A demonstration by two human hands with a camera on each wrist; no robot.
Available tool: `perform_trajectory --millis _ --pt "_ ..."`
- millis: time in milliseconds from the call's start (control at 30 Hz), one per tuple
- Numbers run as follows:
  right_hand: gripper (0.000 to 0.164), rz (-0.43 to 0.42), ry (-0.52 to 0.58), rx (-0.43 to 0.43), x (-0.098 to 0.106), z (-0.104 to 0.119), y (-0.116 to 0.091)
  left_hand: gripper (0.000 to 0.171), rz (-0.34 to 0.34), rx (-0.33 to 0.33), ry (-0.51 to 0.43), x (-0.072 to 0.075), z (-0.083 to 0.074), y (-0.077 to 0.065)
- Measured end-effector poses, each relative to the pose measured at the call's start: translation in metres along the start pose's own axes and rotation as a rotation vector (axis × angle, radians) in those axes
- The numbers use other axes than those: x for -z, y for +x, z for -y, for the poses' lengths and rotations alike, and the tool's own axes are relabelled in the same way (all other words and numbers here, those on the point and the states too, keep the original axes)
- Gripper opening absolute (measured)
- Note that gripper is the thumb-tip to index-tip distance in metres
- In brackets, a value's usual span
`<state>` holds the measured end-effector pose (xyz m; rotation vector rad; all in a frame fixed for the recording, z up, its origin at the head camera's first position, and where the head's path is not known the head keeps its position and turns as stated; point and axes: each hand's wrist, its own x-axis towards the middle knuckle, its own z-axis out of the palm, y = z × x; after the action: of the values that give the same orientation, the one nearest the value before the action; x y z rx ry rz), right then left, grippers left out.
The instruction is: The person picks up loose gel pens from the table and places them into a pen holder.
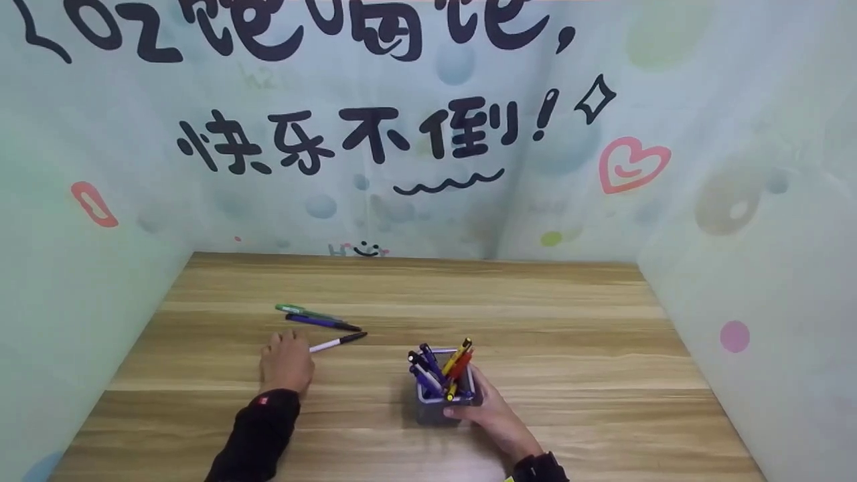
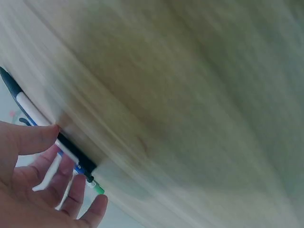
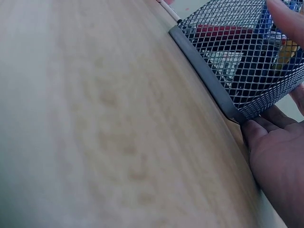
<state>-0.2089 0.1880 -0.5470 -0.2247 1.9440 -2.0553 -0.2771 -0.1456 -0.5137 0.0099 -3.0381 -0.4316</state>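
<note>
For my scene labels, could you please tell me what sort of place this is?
Probably a staged booth: a wood-grain table walled on three sides by a printed backdrop with Chinese lettering.

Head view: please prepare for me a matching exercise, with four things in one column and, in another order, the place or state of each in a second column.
Things:
1. mesh pen holder
2. white pen
3. loose blue pen
4. green pen

Places or states:
A. lies between two other loose pens
B. lies nearest the backdrop
C. held by the right grip
D. partly covered by the left grip

Right pairs: 1-C, 2-D, 3-A, 4-B
</note>
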Motion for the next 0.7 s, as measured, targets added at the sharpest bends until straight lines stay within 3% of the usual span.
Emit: perform_trajectory --millis 133,233,367,500,600,700 --pt "0.093 0.012 0.025 -0.003 0.000 0.000 0.000 0.024 0.043 -0.036 0.014 0.004 -0.002 -0.002" --pt "0.095 0.016 0.037 -0.013 -0.001 0.000 0.000 0.016 0.059 -0.042 -0.067 0.009 -0.009 -0.004" --pt "0.095 0.012 0.031 -0.015 -0.001 0.000 0.000 0.013 0.012 -0.033 -0.337 0.018 -0.024 -0.003" --pt "0.097 0.008 0.026 -0.017 0.000 0.000 0.000 0.014 -0.071 -0.041 -0.614 0.034 -0.050 0.001" --pt "0.097 0.006 0.016 -0.016 0.000 0.000 0.000 0.018 -0.147 -0.061 -0.765 0.050 -0.075 -0.001" --pt "0.096 0.002 0.005 -0.016 -0.001 0.000 0.000 0.021 -0.228 -0.129 -0.873 0.064 -0.100 -0.008"
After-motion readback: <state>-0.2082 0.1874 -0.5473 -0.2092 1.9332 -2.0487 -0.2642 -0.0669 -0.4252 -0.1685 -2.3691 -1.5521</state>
